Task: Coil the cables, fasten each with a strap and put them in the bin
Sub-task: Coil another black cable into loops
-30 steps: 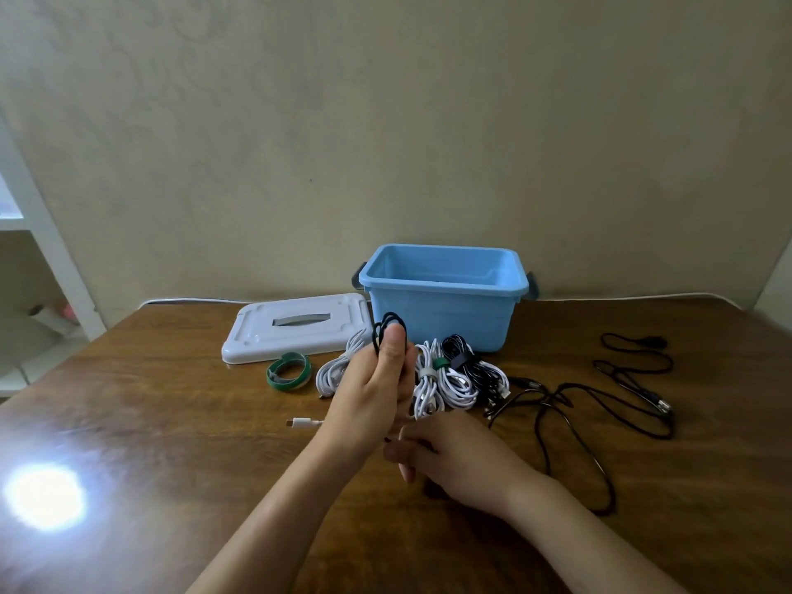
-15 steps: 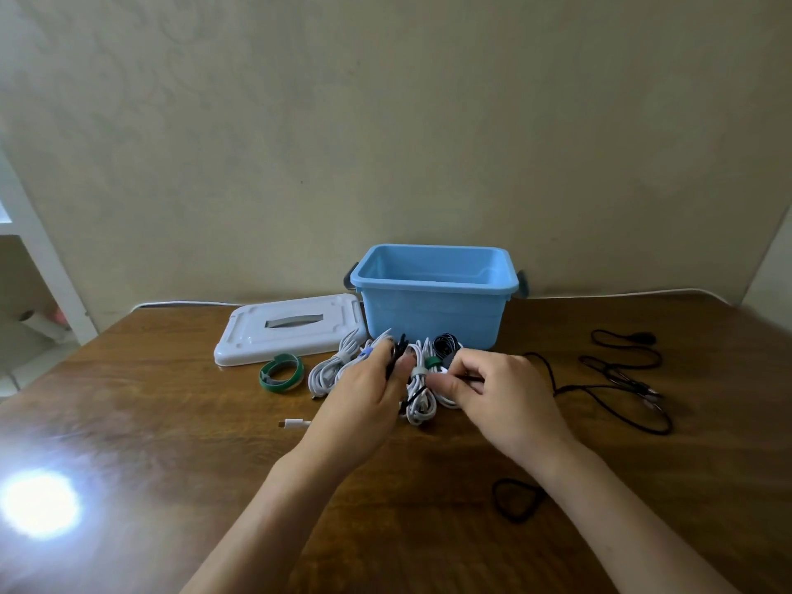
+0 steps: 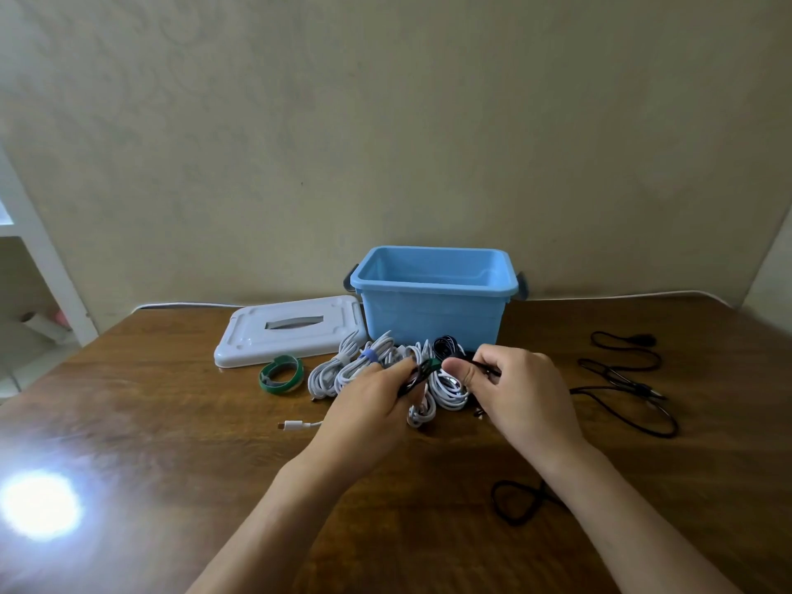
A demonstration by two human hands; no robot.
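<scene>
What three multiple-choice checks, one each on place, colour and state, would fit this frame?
1. Where does the white lid lie?
A. on the bin
B. flat on the table, left of the bin
C. inside the bin

2. What colour is the strap roll beside the lid?
A. green
B. red
C. yellow

3. What is the left hand doing?
A. resting flat on the table
B. lifting the lid
C. holding a black cable

Answers: 1 B, the blue bin stands open with the lid beside it. 2 A, the roll is green. 3 C, its fingers curl round the black loops.
</scene>
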